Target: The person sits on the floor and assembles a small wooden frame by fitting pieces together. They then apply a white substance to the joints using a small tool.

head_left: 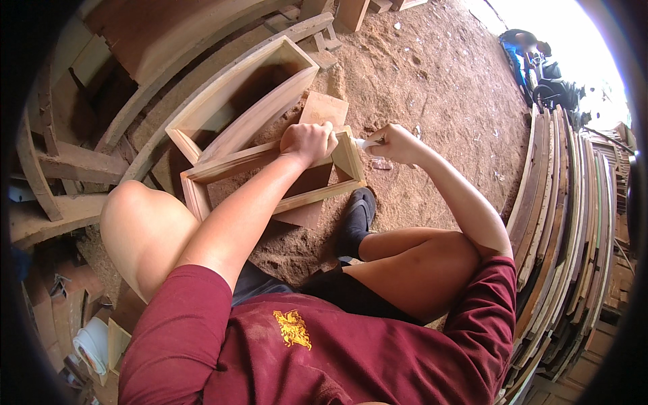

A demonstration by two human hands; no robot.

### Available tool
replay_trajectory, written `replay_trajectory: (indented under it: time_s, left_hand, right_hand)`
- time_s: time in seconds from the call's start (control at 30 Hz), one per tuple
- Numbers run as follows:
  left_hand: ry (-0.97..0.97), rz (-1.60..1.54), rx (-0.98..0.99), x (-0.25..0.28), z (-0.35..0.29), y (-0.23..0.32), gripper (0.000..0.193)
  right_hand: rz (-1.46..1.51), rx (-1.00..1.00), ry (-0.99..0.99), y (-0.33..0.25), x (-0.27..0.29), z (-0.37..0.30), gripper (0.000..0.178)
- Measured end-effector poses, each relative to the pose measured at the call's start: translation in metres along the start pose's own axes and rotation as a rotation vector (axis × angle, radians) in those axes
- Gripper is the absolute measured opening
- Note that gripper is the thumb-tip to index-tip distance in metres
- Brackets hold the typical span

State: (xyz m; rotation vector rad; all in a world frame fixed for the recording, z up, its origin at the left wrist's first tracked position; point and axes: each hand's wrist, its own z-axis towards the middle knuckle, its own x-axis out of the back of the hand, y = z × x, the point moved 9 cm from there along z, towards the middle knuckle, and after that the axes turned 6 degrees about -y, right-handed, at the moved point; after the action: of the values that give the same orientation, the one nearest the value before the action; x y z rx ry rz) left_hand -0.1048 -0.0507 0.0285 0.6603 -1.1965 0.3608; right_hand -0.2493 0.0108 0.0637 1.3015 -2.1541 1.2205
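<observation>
A rectangular wooden frame (322, 192) rests at a slant in front of me, between my legs and the sandy ground. My left hand (307, 143) is closed over its far side rail, near the right corner. Just off the frame's right end, my right hand (397, 145) pinches a small white object (365, 144). The white object meets the outer face of that end. Its kind is mostly hidden by my fingers. A flat light board (325, 111) sticks out beyond the frame, and part of it shows beneath.
A second open wooden box (243, 74) stands just beyond the frame. Curved-looking timbers (145, 111) fill the left. Long planks (550, 202) are stacked at the right. Sawdust-covered ground (439, 74) stretches ahead, toward a parked motorbike (550, 77). A white container (92, 344) is at lower left.
</observation>
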Motion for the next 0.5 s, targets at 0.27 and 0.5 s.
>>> replay_trajectory:
  time_s: [0.27,0.5]
  left_hand:
    - [-0.013,0.001,0.000,0.001,0.000,0.001,0.025]
    - [-0.003,0.019,0.004,0.000,0.000,0.000,0.025]
  right_hand:
    - [-0.015,-0.006,-0.013,0.007,-0.004,0.000,0.028]
    - [0.026,-0.053,-0.044,0.010,-0.007,-0.004,0.029]
